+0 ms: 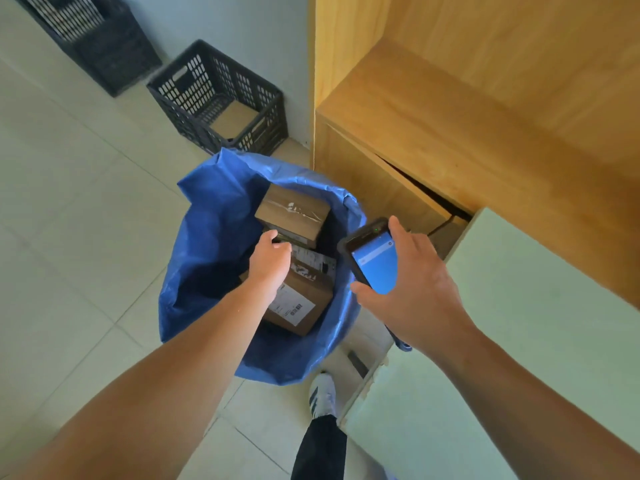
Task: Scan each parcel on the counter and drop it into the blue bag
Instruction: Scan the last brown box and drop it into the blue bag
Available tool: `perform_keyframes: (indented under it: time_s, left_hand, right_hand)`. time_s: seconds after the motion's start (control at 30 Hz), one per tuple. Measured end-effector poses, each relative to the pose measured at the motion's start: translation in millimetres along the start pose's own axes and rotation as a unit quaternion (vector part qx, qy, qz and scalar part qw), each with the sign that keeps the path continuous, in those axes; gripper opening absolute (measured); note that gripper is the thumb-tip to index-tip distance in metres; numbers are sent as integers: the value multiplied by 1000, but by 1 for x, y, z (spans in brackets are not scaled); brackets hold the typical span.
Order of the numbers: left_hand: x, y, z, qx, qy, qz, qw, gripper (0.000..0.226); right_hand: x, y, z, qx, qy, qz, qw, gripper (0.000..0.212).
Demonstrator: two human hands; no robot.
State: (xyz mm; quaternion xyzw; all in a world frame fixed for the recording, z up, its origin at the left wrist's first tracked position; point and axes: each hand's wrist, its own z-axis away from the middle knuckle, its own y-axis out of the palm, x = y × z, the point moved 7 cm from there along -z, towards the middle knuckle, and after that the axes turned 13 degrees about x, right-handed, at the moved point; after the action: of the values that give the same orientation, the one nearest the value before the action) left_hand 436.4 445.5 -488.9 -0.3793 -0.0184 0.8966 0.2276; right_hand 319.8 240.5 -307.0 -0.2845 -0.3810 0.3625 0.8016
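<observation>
As I looked straight down past both forearms, the blue bag (207,237) stood open-mouthed on the floor (69,237) right beneath the hands. That was the relation that mattered: drop zone underneath, desk (536,323) off to the right.

My left hand (272,258) was down in the bag's mouth, over the parcels, fingers curled toward a dark edge under the upper box (292,211). Whether it gripped anything or merely touched, I could not tell. My right hand (412,271) hovered over the bag's right rim, thumb and fingers wrapped round the scanner (372,261). Its blue screen faced up at me and its long axis ran away from me, leaning left.

Count in the bag: three parcels that I could make out. The upper box lay at the far side and a labelled box (298,306) lay nearer me with its barcode up. A label-covered parcel (313,263) sat between them, apparently touching both. One scanner, one bag, and two black crates (221,98) beyond it by the wall.

I judged the next parcel had to come from the desk. The right hand was nearer it but occupied, so the left would need to cross over.
</observation>
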Motion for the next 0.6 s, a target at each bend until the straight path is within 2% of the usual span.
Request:
perform_keyframes:
  time_s: [0.27, 0.4, 0.6]
  left_hand:
    - [-93, 57, 98, 41, 108, -124, 985, 49]
    - [-137, 106, 145, 51, 157, -193, 967, 41]
    - [-197, 182, 223, 83, 225, -250, 938, 47]
  right_hand:
    - [-31, -81, 80, -99, 6, -50, 994, 100]
    - [-67, -120, 123, -137, 20, -79, 987, 102]
    - [-144, -179, 199, -196, 63, -84, 975, 102]
